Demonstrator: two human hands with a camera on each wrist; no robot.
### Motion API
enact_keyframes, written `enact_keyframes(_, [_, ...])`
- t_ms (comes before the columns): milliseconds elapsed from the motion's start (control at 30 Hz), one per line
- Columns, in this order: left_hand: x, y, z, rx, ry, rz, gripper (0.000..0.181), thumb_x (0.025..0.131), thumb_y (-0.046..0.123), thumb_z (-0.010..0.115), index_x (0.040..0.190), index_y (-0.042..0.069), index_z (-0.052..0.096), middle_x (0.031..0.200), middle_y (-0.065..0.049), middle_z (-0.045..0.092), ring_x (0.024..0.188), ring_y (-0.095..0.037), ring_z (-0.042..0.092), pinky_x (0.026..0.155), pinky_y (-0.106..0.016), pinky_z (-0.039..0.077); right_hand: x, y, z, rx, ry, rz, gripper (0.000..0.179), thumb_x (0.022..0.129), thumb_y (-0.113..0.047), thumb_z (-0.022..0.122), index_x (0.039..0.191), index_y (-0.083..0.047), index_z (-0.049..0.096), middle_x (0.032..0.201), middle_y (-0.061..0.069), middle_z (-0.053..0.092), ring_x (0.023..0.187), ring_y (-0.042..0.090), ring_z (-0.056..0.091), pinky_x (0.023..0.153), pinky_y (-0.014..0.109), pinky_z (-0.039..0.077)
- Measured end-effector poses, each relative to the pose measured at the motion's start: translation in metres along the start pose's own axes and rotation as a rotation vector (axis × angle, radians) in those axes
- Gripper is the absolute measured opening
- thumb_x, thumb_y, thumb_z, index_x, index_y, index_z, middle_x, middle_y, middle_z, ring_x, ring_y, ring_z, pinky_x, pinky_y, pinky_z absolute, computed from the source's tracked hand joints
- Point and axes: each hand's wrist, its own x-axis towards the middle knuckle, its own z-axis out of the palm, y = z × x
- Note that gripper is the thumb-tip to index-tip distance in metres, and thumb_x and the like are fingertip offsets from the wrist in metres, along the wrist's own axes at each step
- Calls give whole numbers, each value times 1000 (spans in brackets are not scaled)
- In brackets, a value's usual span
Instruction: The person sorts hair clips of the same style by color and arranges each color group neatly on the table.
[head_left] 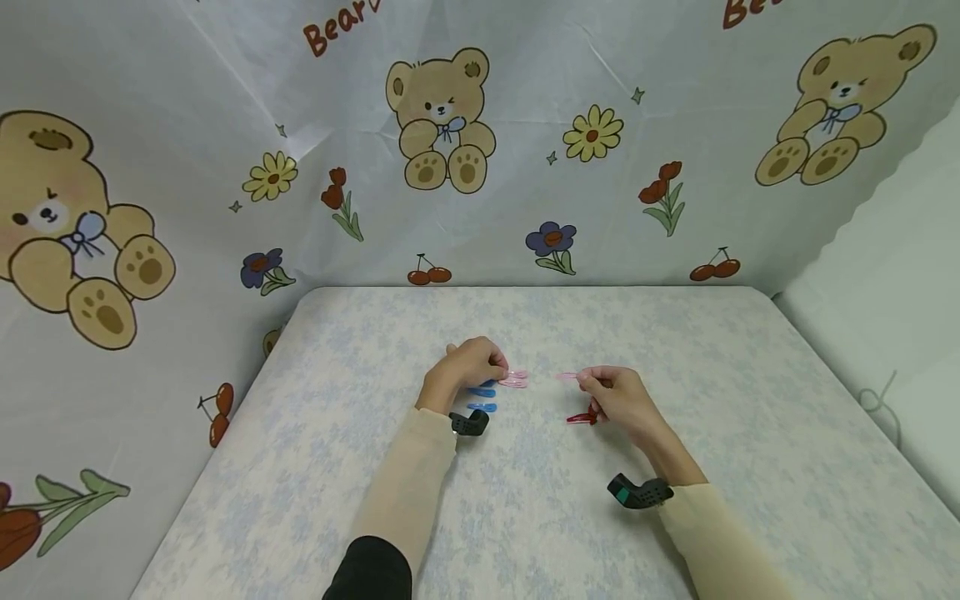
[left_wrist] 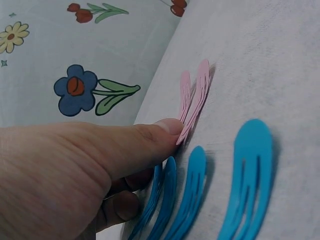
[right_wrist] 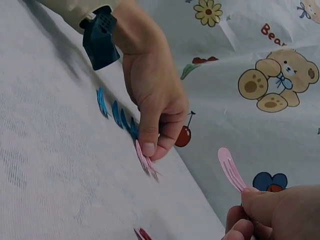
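Observation:
My left hand point(head_left: 474, 362) is at the middle of the table, thumb and fingertips pinching the end of a pink hair clip point(left_wrist: 200, 90). A second pink hair clip point(left_wrist: 185, 92) lies right beside it, overlapping it near the thumb. Several blue hair clips point(left_wrist: 253, 170) are lined up in a row under and beside this hand. To the right, my right hand point(head_left: 618, 400) pinches another pink hair clip point(right_wrist: 230, 167) by one end, its rounded end pointing away from the fingers. Just below the right hand is a red hair clip point(head_left: 581, 418), partly hidden by its fingers.
The hands work over a pale blue-and-white mottled table point(head_left: 540, 517). Behind it hangs a white cloth point(head_left: 517, 242) printed with bears and flowers. A white surface point(head_left: 900, 275) with a thin cord stands along the right side. Both wrists carry dark camera mounts point(head_left: 639, 492).

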Motion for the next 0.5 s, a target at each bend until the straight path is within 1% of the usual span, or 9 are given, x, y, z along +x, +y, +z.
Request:
enact_keyframes(100, [1, -1, 0, 5, 2, 1, 15, 96, 33, 69, 83, 29, 74, 75, 11, 69, 74, -14, 60, 118, -68, 11, 3, -6, 6, 23, 25, -6, 35, 103, -28, 58, 119, 3, 64, 79, 12, 58, 57, 12, 49, 53, 28, 49])
enact_keyframes(267, [3, -3, 0, 6, 3, 4, 15, 96, 33, 69, 82, 30, 74, 75, 11, 69, 74, -15, 60, 118, -67, 12, 9, -13, 13, 89, 66, -36, 42, 103, -33, 58, 120, 4, 63, 88, 16, 58, 55, 11, 46, 50, 29, 44])
enact_keyframes(300, [3, -3, 0, 6, 2, 4, 15, 96, 33, 69, 82, 30, 74, 75, 11, 69, 74, -15, 60, 118, -67, 12, 10, -14, 15, 92, 67, -40, 43, 103, -34, 58, 121, 5, 63, 89, 17, 58, 56, 11, 47, 51, 29, 45])
enact_keyframes(367, [3, -3, 0, 8, 3, 5, 15, 96, 33, 69, 82, 29, 74, 75, 11, 69, 74, -15, 60, 118, -67, 12, 10, -16, 20, 95, 66, -33, 44, 102, -35, 59, 120, 4, 64, 90, 17, 59, 58, 11, 48, 51, 29, 46])
enact_keyframes(500, [3, -2, 1, 5, -2, 2, 15, 96, 33, 69, 83, 30, 74, 76, 11, 69, 75, -14, 60, 118, -68, 10, 11, -15, 36, 74, 66, 16, 37, 101, -33, 61, 117, 0, 68, 80, 12, 61, 56, 13, 50, 52, 29, 50])
